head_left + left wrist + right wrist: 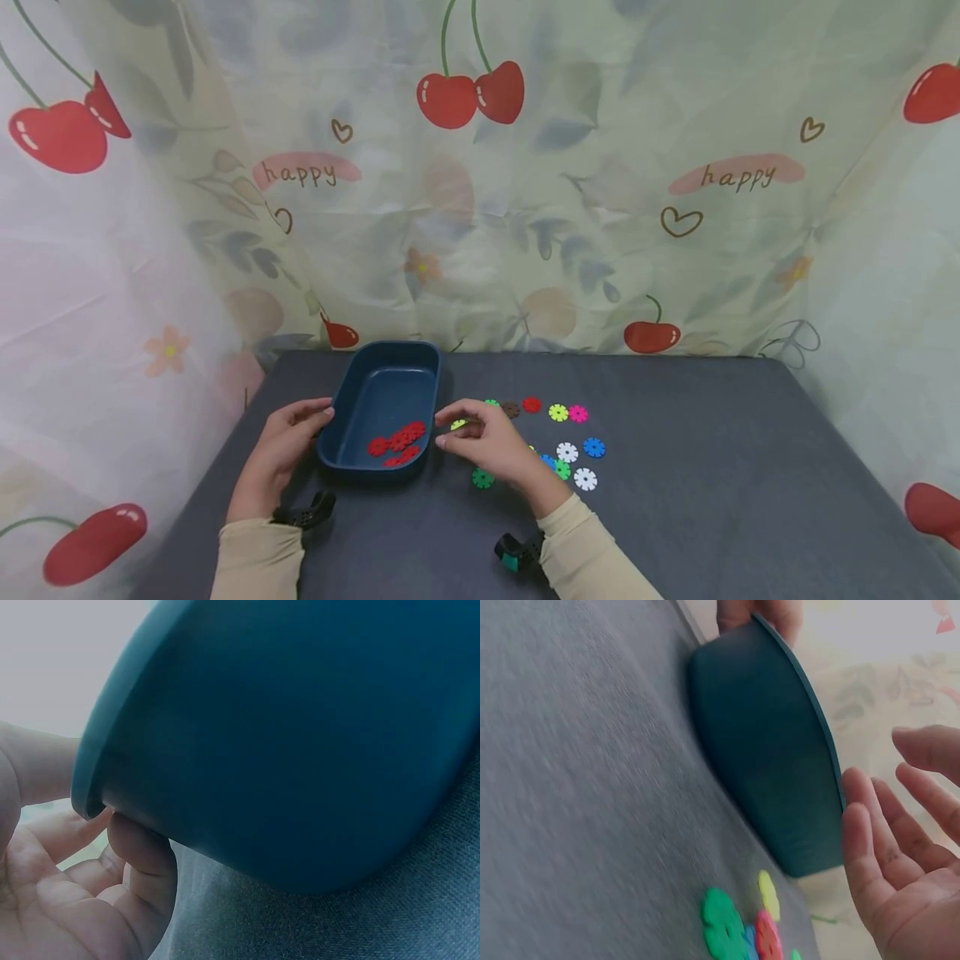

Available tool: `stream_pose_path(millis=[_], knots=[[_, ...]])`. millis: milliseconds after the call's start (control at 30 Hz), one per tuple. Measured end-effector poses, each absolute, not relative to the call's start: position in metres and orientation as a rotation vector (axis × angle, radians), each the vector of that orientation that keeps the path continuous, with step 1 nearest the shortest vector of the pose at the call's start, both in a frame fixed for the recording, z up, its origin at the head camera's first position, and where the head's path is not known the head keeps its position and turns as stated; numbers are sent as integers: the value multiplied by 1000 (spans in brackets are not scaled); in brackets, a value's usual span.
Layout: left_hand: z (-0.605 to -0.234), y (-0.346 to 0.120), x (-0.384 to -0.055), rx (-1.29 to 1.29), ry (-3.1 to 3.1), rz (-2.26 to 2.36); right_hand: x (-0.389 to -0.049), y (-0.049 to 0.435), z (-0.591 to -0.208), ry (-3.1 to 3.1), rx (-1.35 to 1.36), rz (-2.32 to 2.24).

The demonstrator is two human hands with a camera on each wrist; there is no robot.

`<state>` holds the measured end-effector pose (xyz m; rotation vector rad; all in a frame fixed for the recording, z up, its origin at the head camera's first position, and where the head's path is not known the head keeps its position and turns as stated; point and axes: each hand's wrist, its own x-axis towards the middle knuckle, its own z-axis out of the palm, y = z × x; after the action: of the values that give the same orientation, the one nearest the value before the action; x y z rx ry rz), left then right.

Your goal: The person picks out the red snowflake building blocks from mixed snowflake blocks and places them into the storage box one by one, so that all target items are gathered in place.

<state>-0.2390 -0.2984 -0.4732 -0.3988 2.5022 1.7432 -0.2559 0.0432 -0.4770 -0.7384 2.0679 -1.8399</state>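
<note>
A dark blue plastic tub stands at the left of the table, with several red notched discs lying in its near end. My left hand grips the tub's left rim; in the left wrist view the thumb lies at the rim and a bent finger presses beneath it. At the tub's right side is my right hand, with loosely bent fingers and nothing seen between them. Its fingertips are at the rim in the right wrist view; whether they touch it I cannot tell.
Right of the tub lie loose notched discs: a red one, a pink one, blue ones, white ones, green ones and others. My right hand partly covers them. A printed curtain encloses the table's back and sides.
</note>
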Motion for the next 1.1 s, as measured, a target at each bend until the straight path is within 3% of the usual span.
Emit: stream_pose_path(millis=[533,1100], knots=[[-474,-297,-240,-407,2503,1747,-284,90,-488,2304,-663,-1704],[-473,-299,-239,-414,2499,1737,-287,91,-504,2393,-695,-1471]])
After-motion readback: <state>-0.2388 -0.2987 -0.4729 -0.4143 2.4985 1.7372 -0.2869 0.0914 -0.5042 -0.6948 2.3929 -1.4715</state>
